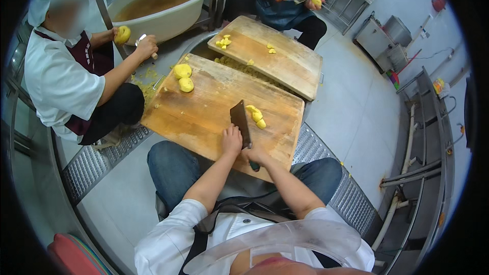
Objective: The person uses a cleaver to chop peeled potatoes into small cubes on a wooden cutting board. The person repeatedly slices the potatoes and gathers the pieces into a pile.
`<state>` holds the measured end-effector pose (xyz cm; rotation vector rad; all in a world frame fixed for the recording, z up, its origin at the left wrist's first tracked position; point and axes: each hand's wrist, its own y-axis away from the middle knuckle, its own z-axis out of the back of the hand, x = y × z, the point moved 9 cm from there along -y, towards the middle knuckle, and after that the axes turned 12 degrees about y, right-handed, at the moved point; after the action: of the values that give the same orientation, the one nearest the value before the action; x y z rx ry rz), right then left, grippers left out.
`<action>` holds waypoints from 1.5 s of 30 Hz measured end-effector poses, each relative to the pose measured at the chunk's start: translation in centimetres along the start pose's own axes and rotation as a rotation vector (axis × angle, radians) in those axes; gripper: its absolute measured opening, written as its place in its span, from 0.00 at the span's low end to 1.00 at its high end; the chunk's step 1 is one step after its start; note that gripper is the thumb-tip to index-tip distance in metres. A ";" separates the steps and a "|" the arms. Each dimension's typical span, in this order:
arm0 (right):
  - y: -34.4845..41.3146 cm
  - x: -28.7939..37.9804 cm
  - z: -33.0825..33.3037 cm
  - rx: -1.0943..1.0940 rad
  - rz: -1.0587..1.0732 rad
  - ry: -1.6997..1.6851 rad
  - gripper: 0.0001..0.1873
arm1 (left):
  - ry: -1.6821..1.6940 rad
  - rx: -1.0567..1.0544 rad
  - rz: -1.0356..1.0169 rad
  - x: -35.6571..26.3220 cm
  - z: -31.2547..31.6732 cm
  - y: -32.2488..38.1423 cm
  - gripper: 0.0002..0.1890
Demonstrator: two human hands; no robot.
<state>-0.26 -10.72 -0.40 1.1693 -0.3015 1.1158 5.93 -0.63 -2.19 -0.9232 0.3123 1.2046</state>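
My right hand (255, 154) is closed around the dark green handle of a cleaver (240, 123), whose wide dark blade stands on edge on a wooden cutting board (206, 114). Close against the blade's left side is my left hand (232, 139), fingers bent downward over the board. Whatever lies beneath those fingers is hidden. Just right of the blade lie several cut yellow pieces (256, 116), which look like potato. Two peeled potatoes (183, 71) sit touching each other near the board's far left corner.
Beyond it, a second board (275, 55) carries small chunks; both boards rest over a large metal basin (198, 47) with cut pieces. A co-worker (72, 72) at left holds a potato and a peeler. Another (284, 5) opposite holds a cleaver. A white tub (160, 26) contains brownish water.
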 end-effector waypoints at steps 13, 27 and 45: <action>3.7 1.1 3.2 -0.358 0.126 0.975 0.12 | -0.387 -0.069 0.291 4.5 7.9 -2.2 0.14; 2.2 -3.3 -0.8 -0.299 0.217 0.947 0.08 | -0.269 0.978 -0.283 -7.3 -7.0 -1.4 0.28; 13.0 -1.6 10.3 -0.303 0.114 0.610 0.16 | 0.483 0.472 -0.098 -0.5 -1.2 -2.4 0.28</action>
<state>-8.19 -20.73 10.23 0.5132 -0.0568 1.4126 8.17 -2.01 -1.56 -0.7891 0.8875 0.7544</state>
